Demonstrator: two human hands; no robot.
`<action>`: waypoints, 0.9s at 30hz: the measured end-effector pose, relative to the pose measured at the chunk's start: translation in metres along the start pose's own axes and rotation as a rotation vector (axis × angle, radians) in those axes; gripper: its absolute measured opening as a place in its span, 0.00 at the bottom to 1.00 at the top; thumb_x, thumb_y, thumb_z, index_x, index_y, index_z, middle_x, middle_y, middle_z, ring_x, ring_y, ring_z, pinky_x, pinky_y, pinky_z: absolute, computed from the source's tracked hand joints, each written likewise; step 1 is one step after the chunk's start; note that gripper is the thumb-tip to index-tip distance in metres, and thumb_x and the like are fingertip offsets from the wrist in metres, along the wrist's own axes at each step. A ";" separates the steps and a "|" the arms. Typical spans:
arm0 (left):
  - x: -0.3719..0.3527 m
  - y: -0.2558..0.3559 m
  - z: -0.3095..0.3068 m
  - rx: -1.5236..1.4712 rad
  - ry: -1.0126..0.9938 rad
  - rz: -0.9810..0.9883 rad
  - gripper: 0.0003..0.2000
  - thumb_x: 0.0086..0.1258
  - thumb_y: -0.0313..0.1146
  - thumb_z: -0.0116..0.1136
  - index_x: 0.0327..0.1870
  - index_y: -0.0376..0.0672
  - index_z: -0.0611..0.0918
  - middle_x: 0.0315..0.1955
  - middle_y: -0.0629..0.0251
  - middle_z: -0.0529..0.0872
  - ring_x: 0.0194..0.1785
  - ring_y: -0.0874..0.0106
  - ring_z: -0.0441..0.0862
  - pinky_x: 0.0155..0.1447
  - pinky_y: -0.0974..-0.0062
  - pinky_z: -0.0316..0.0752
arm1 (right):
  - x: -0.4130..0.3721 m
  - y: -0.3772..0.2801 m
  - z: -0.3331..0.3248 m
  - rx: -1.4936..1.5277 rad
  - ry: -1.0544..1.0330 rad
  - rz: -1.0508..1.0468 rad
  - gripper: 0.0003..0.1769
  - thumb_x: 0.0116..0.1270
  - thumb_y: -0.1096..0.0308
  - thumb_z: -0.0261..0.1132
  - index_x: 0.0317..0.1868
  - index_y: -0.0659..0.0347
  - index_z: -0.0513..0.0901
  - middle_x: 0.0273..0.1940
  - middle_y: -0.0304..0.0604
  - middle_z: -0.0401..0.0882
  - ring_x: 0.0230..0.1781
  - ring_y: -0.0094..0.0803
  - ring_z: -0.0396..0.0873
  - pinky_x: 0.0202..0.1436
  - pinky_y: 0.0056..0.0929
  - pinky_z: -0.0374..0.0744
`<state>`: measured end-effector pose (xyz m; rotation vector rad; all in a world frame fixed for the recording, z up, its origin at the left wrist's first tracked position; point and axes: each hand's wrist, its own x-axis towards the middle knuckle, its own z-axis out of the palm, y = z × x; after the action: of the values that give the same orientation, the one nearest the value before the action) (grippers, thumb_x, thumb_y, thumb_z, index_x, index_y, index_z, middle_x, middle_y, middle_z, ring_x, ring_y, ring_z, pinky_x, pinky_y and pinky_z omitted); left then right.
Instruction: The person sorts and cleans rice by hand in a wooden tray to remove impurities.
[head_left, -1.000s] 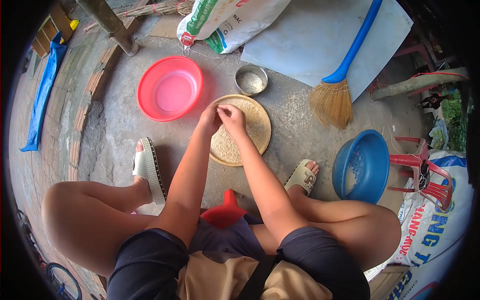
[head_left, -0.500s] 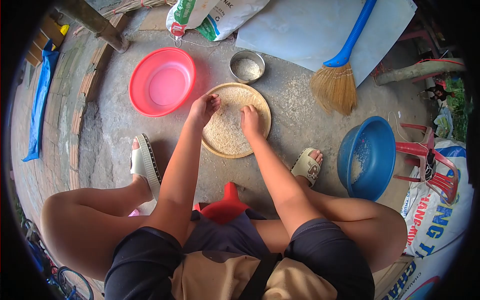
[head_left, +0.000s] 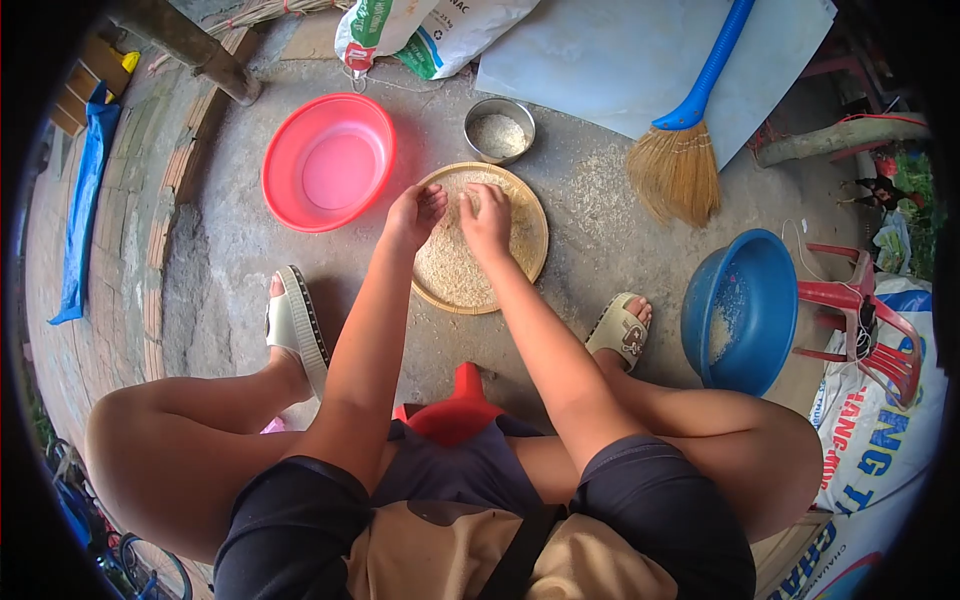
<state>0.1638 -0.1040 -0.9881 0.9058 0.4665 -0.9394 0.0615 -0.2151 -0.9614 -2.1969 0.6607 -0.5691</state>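
A round woven bamboo tray (head_left: 540, 262) lies on the ground in front of me, with pale rice-like grain (head_left: 452, 270) spread over it. Above its left side is my left hand (head_left: 417, 213), palm turned inward and fingers loosely cupped apart; nothing shows clearly in it. My right hand (head_left: 486, 220) hovers over the upper middle of the tray, its thumb and fingers spread and pointing toward the left hand. A small gap separates the two hands. Just beyond the tray stands a metal bowl (head_left: 500, 132) partly filled with similar grain.
A pink basin (head_left: 378, 180) sits at upper left. To the right are a blue basin (head_left: 755, 330) with some grain, a red plastic chair (head_left: 835, 293) and printed sacks (head_left: 875, 420). A blue-handled broom (head_left: 680, 170) lies across a grey sheet (head_left: 600, 75). Grain is scattered on the concrete.
My right hand has moved left and up toward my left hand, and its fingers have opened out from a closed pinch. My left hand stays nearly in place.
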 end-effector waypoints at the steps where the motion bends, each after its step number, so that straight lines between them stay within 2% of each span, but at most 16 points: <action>1: -0.001 0.002 0.000 0.012 0.012 0.004 0.14 0.74 0.35 0.40 0.39 0.37 0.78 0.33 0.60 0.83 0.37 0.68 0.82 0.47 0.72 0.78 | -0.003 0.010 -0.003 0.001 0.000 -0.001 0.13 0.60 0.68 0.62 0.45 0.62 0.79 0.46 0.48 0.75 0.50 0.45 0.71 0.55 0.38 0.71; 3: -0.004 0.005 0.001 0.023 0.024 0.007 0.14 0.74 0.35 0.40 0.39 0.37 0.78 0.32 0.60 0.84 0.37 0.69 0.82 0.46 0.72 0.78 | -0.011 0.022 -0.010 -0.215 -0.094 -0.048 0.18 0.60 0.66 0.64 0.51 0.61 0.77 0.51 0.48 0.72 0.54 0.46 0.67 0.58 0.39 0.69; 6: -0.001 0.002 -0.003 0.021 0.059 0.013 0.13 0.73 0.35 0.40 0.36 0.38 0.78 0.30 0.62 0.83 0.33 0.70 0.81 0.43 0.73 0.77 | -0.030 0.033 -0.011 -0.300 -0.198 -0.160 0.21 0.59 0.65 0.65 0.53 0.61 0.76 0.52 0.48 0.71 0.55 0.46 0.66 0.58 0.39 0.69; 7: 0.000 0.002 -0.006 0.020 0.040 0.004 0.13 0.73 0.35 0.40 0.37 0.38 0.78 0.31 0.61 0.83 0.35 0.70 0.81 0.44 0.73 0.78 | -0.033 0.036 -0.008 -0.269 -0.161 -0.224 0.18 0.58 0.66 0.65 0.49 0.63 0.76 0.50 0.49 0.72 0.53 0.46 0.69 0.54 0.40 0.71; 8: 0.000 0.002 -0.008 0.020 0.022 -0.003 0.13 0.74 0.35 0.40 0.38 0.37 0.78 0.32 0.60 0.84 0.36 0.69 0.82 0.45 0.73 0.78 | -0.037 0.041 -0.003 -0.268 -0.162 -0.222 0.18 0.58 0.66 0.65 0.49 0.63 0.76 0.50 0.49 0.72 0.53 0.46 0.69 0.54 0.40 0.71; 10: 0.002 0.001 -0.010 0.020 0.027 -0.008 0.13 0.74 0.35 0.39 0.38 0.37 0.78 0.32 0.60 0.84 0.36 0.69 0.82 0.45 0.73 0.79 | -0.040 0.052 0.007 -0.190 -0.221 -0.168 0.11 0.59 0.71 0.65 0.41 0.65 0.78 0.44 0.49 0.75 0.46 0.46 0.74 0.51 0.40 0.73; 11: 0.003 0.001 -0.009 0.020 0.029 -0.012 0.13 0.74 0.34 0.39 0.38 0.37 0.77 0.32 0.60 0.83 0.36 0.69 0.82 0.45 0.73 0.79 | -0.038 0.049 0.009 -0.189 -0.220 -0.168 0.11 0.59 0.71 0.65 0.41 0.65 0.78 0.44 0.49 0.75 0.46 0.46 0.74 0.51 0.40 0.73; 13: 0.004 0.001 -0.008 0.017 0.049 -0.006 0.13 0.73 0.34 0.39 0.38 0.37 0.78 0.31 0.61 0.83 0.34 0.69 0.81 0.44 0.72 0.78 | -0.029 0.043 0.013 -0.119 -0.156 -0.037 0.04 0.59 0.74 0.63 0.34 0.65 0.78 0.35 0.47 0.77 0.36 0.42 0.78 0.42 0.38 0.76; 14: 0.005 0.001 -0.008 0.013 0.069 0.002 0.13 0.72 0.34 0.39 0.37 0.38 0.78 0.29 0.61 0.83 0.32 0.70 0.81 0.42 0.72 0.77 | -0.024 0.038 0.015 -0.119 -0.155 -0.038 0.04 0.59 0.74 0.63 0.34 0.65 0.78 0.35 0.47 0.77 0.36 0.42 0.78 0.42 0.38 0.76; 16: 0.002 0.002 -0.005 0.030 0.087 0.015 0.13 0.72 0.34 0.39 0.38 0.38 0.77 0.30 0.61 0.83 0.33 0.69 0.81 0.44 0.71 0.78 | -0.013 0.019 0.016 0.171 0.002 0.094 0.03 0.59 0.73 0.62 0.32 0.64 0.78 0.34 0.49 0.77 0.36 0.46 0.77 0.42 0.40 0.75; 17: 0.001 0.002 -0.005 0.050 0.106 0.026 0.13 0.72 0.34 0.39 0.39 0.38 0.77 0.31 0.60 0.83 0.34 0.69 0.81 0.45 0.70 0.78 | -0.007 0.006 0.017 0.223 0.047 0.058 0.03 0.60 0.73 0.62 0.32 0.64 0.78 0.32 0.49 0.77 0.35 0.45 0.78 0.41 0.38 0.76; 18: 0.001 0.001 -0.004 0.049 0.108 0.024 0.13 0.72 0.34 0.39 0.39 0.38 0.77 0.31 0.60 0.83 0.34 0.69 0.81 0.45 0.70 0.78 | -0.003 -0.007 0.018 0.222 0.046 0.061 0.03 0.60 0.73 0.62 0.32 0.64 0.78 0.32 0.49 0.77 0.35 0.45 0.78 0.41 0.38 0.76; 20: 0.002 -0.002 -0.001 0.051 -0.002 0.015 0.13 0.73 0.33 0.39 0.40 0.35 0.77 0.33 0.58 0.83 0.37 0.67 0.81 0.52 0.67 0.77 | 0.006 -0.027 0.016 0.454 -0.152 0.045 0.04 0.60 0.73 0.62 0.34 0.65 0.79 0.33 0.48 0.77 0.34 0.43 0.78 0.41 0.36 0.76; 24: -0.011 0.002 0.016 -0.105 -0.079 -0.009 0.13 0.73 0.34 0.39 0.41 0.35 0.77 0.35 0.58 0.83 0.39 0.67 0.81 0.53 0.67 0.76 | 0.010 -0.036 0.010 0.427 -0.151 0.007 0.06 0.60 0.72 0.62 0.37 0.64 0.80 0.36 0.48 0.77 0.37 0.42 0.77 0.44 0.37 0.75; 26: -0.007 0.007 0.012 -0.044 -0.030 -0.017 0.13 0.73 0.34 0.38 0.40 0.36 0.77 0.34 0.59 0.82 0.38 0.67 0.81 0.50 0.69 0.77 | 0.008 -0.013 0.009 0.139 0.047 -0.038 0.09 0.61 0.68 0.62 0.40 0.63 0.79 0.40 0.48 0.76 0.42 0.44 0.75 0.50 0.39 0.72; 27: -0.006 0.009 0.010 -0.014 -0.005 -0.021 0.14 0.73 0.34 0.38 0.40 0.36 0.77 0.33 0.59 0.82 0.38 0.67 0.81 0.49 0.70 0.77 | 0.004 -0.001 0.006 0.060 0.019 -0.006 0.13 0.62 0.64 0.61 0.43 0.62 0.79 0.44 0.49 0.74 0.48 0.46 0.71 0.54 0.41 0.69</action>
<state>0.1677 -0.1073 -0.9744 0.8874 0.4785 -0.9562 0.0680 -0.2133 -0.9632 -2.1412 0.6390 -0.6063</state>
